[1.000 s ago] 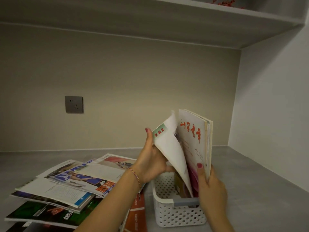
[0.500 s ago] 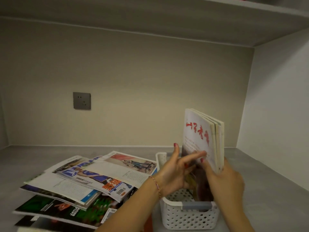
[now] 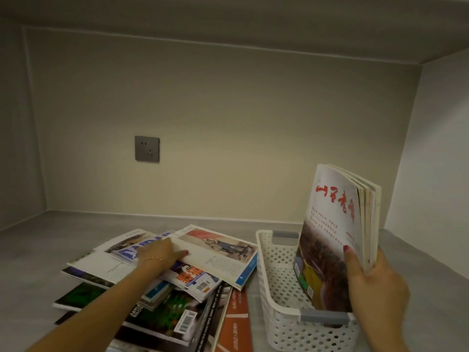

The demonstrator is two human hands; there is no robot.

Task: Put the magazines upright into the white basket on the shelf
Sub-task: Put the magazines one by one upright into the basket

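Observation:
A white perforated basket point(image 3: 274, 283) with grey handles stands on the shelf at the lower right. Several magazines stand upright in it against its right side; the front one point(image 3: 330, 224) has a white cover with red characters. My right hand point(image 3: 373, 283) grips their near edge and holds them up. To the left lies a loose pile of magazines point(image 3: 177, 295). My left hand point(image 3: 162, 252) rests on the topmost one point(image 3: 218, 252), fingers at its left edge.
A grey wall socket point(image 3: 147, 148) is on the back wall. A white side wall point(image 3: 436, 161) closes the shelf on the right, close to the basket. An upper shelf board runs overhead. An orange magazine point(image 3: 234, 318) lies between pile and basket.
My left hand let go of the upright magazines and moved left onto the pile. The right hand still holds the magazines in the basket. The view shifted left.

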